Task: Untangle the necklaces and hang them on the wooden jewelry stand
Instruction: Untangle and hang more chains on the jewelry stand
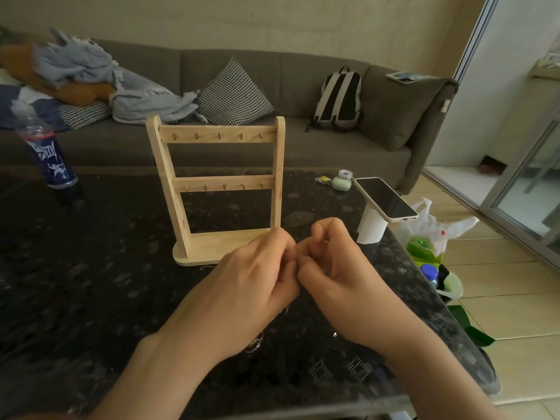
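Left hand (pixel 257 268) and right hand (pixel 336 268) both pinch the tangled necklaces (pixel 254 344), whose slack glints on the dark table (pixel 91 283) just before the bare wooden jewelry stand (pixel 218 189), so I'd say a hard tug could tighten the knot or snap a chain, and the phone (pixel 386 198) perched close on the right could get knocked.

Stand (pixel 224 180) on table (pixel 106 268); bottle (pixel 50 156) left, phone (pixel 386 198) right, sofa (pixel 318 140) behind.
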